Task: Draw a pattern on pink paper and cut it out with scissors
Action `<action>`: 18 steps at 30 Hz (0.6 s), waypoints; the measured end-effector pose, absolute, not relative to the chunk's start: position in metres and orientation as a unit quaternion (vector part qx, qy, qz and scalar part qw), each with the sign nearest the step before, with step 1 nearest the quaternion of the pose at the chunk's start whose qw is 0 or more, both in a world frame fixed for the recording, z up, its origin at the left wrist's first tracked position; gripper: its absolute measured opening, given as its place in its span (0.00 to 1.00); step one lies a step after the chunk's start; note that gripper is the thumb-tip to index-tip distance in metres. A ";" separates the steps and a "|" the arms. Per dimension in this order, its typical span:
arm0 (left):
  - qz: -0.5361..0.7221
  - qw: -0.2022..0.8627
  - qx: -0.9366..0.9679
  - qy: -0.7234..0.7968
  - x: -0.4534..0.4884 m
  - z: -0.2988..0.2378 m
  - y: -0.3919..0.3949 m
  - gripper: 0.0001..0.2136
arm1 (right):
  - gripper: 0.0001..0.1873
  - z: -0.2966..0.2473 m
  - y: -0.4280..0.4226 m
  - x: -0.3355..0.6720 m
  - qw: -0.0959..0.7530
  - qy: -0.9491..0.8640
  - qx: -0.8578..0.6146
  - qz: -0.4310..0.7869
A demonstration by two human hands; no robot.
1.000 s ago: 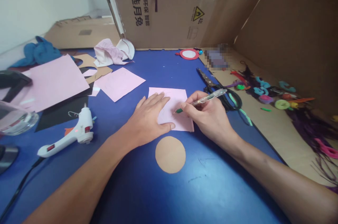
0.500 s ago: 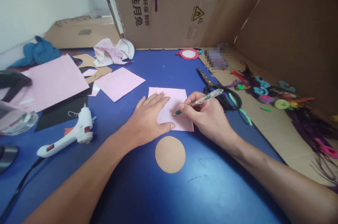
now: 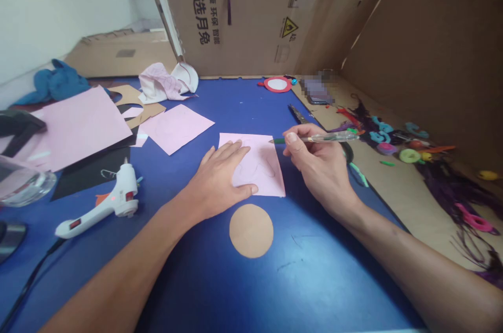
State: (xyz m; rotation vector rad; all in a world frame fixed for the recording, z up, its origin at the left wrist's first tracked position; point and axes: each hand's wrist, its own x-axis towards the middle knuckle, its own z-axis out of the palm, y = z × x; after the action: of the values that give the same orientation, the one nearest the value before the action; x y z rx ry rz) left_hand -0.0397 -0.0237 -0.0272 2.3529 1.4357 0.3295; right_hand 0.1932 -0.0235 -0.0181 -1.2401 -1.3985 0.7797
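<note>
We've got the left hand (image 3: 220, 176) flat on a pink paper sheet (image 3: 267, 181), palm down, fingers slightly apart, pressing the sheet against the blue mat (image 3: 236, 105). The right hand (image 3: 318, 160) is closed on a clear ballpoint pen (image 3: 330, 137), held between thumb and fingers. Green tip is over the sheet's upper right area — we can't tell if it touches. Faint dark curved lines show on the sheet. A tan paper disc (image 3: 251, 231) lies just below it, clear of both hands. The scissors (image 3: 297, 115) are partly behind the right hand — a white hot glue gun (image 3: 118, 199) sits well off to the left.
</note>
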 end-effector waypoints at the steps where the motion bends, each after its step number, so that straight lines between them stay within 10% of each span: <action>1: 0.118 0.186 0.832 0.509 -0.040 -0.026 -0.023 0.41 | 0.20 -0.018 -0.023 0.195 0.539 -0.580 -0.516 0.327; 18: 0.234 0.174 0.773 0.564 -0.058 -0.010 -0.012 0.34 | 0.12 -0.012 -0.015 0.213 0.491 -0.605 -0.547 0.306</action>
State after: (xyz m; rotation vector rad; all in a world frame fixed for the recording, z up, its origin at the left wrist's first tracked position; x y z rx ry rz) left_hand -0.0579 -0.0123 -0.0103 2.1904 1.5982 0.6640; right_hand 0.2129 -0.0147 -0.0116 -1.3289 -1.4685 0.7421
